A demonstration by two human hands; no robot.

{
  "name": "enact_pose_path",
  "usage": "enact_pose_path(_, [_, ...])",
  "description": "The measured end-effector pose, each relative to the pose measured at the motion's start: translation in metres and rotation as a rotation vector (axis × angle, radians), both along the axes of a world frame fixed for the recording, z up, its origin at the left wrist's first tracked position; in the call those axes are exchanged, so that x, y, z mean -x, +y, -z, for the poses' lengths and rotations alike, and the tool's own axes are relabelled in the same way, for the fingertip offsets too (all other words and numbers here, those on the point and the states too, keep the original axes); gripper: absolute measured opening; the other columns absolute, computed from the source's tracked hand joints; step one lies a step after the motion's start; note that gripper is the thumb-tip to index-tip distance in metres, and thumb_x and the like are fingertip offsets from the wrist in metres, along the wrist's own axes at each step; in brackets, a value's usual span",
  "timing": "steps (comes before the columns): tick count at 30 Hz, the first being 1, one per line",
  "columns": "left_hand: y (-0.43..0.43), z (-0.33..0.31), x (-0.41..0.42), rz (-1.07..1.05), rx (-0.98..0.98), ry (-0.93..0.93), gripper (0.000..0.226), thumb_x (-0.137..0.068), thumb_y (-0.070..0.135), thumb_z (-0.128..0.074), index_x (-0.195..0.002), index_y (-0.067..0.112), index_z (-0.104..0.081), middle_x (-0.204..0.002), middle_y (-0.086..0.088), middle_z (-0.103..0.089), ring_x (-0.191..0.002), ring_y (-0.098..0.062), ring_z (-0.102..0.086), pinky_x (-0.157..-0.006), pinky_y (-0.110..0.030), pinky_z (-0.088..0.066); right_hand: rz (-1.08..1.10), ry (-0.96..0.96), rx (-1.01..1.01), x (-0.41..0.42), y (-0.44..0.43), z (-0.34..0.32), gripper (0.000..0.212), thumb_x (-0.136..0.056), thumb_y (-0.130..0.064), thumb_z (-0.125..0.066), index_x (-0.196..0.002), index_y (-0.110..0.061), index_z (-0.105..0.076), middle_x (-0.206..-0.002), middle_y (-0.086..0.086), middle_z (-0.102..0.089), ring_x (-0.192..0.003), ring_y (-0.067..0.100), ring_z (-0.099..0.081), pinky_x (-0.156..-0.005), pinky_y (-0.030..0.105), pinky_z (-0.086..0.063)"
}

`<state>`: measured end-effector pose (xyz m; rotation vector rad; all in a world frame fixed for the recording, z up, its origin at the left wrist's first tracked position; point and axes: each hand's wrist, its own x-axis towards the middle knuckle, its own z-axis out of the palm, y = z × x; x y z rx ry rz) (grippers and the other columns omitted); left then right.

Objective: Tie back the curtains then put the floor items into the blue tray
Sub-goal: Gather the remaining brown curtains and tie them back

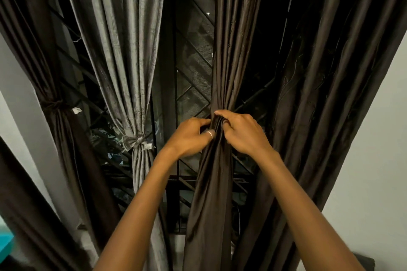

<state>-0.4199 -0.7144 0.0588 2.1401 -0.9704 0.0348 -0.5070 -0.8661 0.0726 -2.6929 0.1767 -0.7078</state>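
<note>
The middle brown curtain (221, 61) hangs in the centre of the scene, its folds bunched into a narrow neck about halfway down, with the cloth spreading again below. Both hands meet at that neck. The left hand (191, 137) grasps the bunch from the left, fingers curled into the folds and thumb pressed on the front, a silver ring (210, 134) on the thumb. The right hand (244, 132) grasps the same bunch from the right, fingers hooked over the top of the gather. The two hands are just beside each other with only the cloth between them. Left of this panel the grey curtain (119, 39) is already cinched by a tie knotted low down, and it flares above the knot. Further left, the outer brown curtain (55, 130) is also tied at its waist. To the right, the loose brown curtain (319, 77) hangs untied in long folds. Behind them all a dark window grille (193, 88) with diagonal bars shows through the gaps. A pale wall (374, 160) flanks the right side, and a small teal shape (5, 244) sits at the near left edge, too cut off to identify.
</note>
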Motion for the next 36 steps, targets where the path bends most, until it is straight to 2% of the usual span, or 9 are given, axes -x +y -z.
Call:
enact_pose_path(3, [0.006, -0.006, -0.001, -0.055, 0.020, -0.079, 0.031, -0.104, 0.027, -0.053, -0.130, 0.024, -0.068, -0.071, 0.008, -0.070, -0.056, 0.007, -0.057, -0.054, -0.012, -0.040, 0.010, 0.002, -0.074, -0.003, -0.003, 0.000, 0.047, -0.100, -0.025, -0.042, -0.142, -0.045, -0.051, -0.108, 0.005, -0.075, -0.101, 0.028, -0.071, -0.087, 0.046, -0.057])
enact_pose_path(9, [0.006, -0.005, 0.000, -0.067, -0.035, -0.095, 0.019, -0.097, 0.052, -0.057, -0.095, 0.039, -0.072, -0.074, 0.002, -0.071, -0.067, -0.014, -0.065, -0.062, -0.036, -0.051, -0.030, -0.012, -0.207, -0.009, -0.001, -0.002, 0.044, -0.099, -0.022, -0.049, -0.138, -0.038, -0.060, -0.073, -0.004, -0.074, -0.069, 0.008, -0.073, -0.081, 0.041, -0.061])
enact_pose_path(11, [0.003, -0.004, 0.000, -0.015, -0.004, -0.051, 0.026, -0.099, 0.050, -0.055, -0.088, 0.035, -0.073, -0.079, 0.000, -0.073, -0.069, -0.016, -0.066, -0.065, -0.040, -0.053, -0.066, -0.002, -0.287, -0.010, 0.000, -0.006, 0.043, -0.099, -0.018, -0.052, -0.139, -0.030, -0.062, -0.074, -0.004, -0.075, -0.060, 0.007, -0.073, -0.077, 0.037, -0.063])
enact_pose_path(15, [-0.002, -0.003, -0.002, 0.013, 0.080, 0.067, 0.031, -0.102, 0.041, -0.056, -0.085, 0.025, -0.076, -0.071, 0.004, -0.067, -0.061, -0.007, -0.054, -0.062, -0.030, -0.043, -0.125, 0.052, -0.489, -0.006, 0.002, -0.013, 0.043, -0.101, -0.012, -0.051, -0.141, -0.024, -0.060, -0.080, 0.002, -0.078, -0.070, 0.013, -0.077, -0.073, 0.033, -0.065])
enact_pose_path(19, [-0.004, 0.003, -0.005, 0.006, 0.161, 0.173, 0.044, -0.101, 0.052, -0.053, -0.080, 0.020, -0.075, -0.070, -0.002, -0.070, -0.067, -0.014, -0.059, -0.068, -0.032, -0.044, -0.105, 0.098, -0.632, -0.006, 0.001, -0.015, 0.042, -0.102, -0.016, -0.043, -0.139, -0.025, -0.062, -0.092, 0.004, -0.079, -0.081, 0.014, -0.078, -0.081, 0.036, -0.064])
enact_pose_path(22, [-0.008, 0.003, -0.004, -0.041, 0.174, 0.173, 0.053, -0.100, 0.062, -0.045, -0.075, 0.023, -0.072, -0.063, 0.005, -0.067, -0.055, -0.006, -0.054, -0.062, -0.028, -0.042, -0.113, 0.136, -0.778, -0.010, 0.000, -0.014, 0.035, -0.102, -0.021, -0.040, -0.123, -0.020, -0.069, -0.099, 0.006, -0.079, -0.093, 0.019, -0.077, -0.084, 0.035, -0.062])
enact_pose_path(26, [-0.018, 0.001, 0.000, -0.073, 0.196, 0.198, 0.059, -0.099, 0.066, -0.042, -0.076, 0.024, -0.076, -0.066, 0.004, -0.070, -0.055, 0.002, -0.057, -0.063, -0.027, -0.041, -0.087, 0.115, -0.778, -0.019, -0.004, -0.006, 0.038, -0.100, -0.023, -0.043, -0.103, -0.002, -0.074, -0.098, 0.011, -0.078, -0.095, 0.022, -0.076, -0.090, 0.042, -0.062])
enact_pose_path(30, [-0.025, 0.002, -0.003, -0.107, 0.165, 0.198, 0.067, -0.097, 0.069, -0.042, -0.082, 0.015, -0.078, -0.078, -0.007, -0.075, -0.067, -0.012, -0.063, -0.069, -0.031, -0.047, -0.099, 0.125, -0.802, -0.024, -0.010, 0.000, 0.036, -0.099, -0.023, -0.046, -0.103, 0.004, -0.070, -0.101, 0.014, -0.076, -0.101, 0.025, -0.075, -0.095, 0.045, -0.060])
enact_pose_path(36, [-0.033, 0.000, -0.005, -0.105, 0.150, 0.269, 0.066, -0.097, 0.065, -0.047, -0.080, 0.008, -0.073, -0.058, 0.003, -0.062, -0.053, -0.010, -0.051, -0.059, -0.027, -0.039, -0.143, 0.148, -0.673, -0.020, -0.014, 0.005, 0.040, -0.105, -0.036, -0.044, -0.095, -0.016, -0.076, -0.105, 0.009, -0.077, -0.103, 0.019, -0.073, -0.095, 0.041, -0.059])
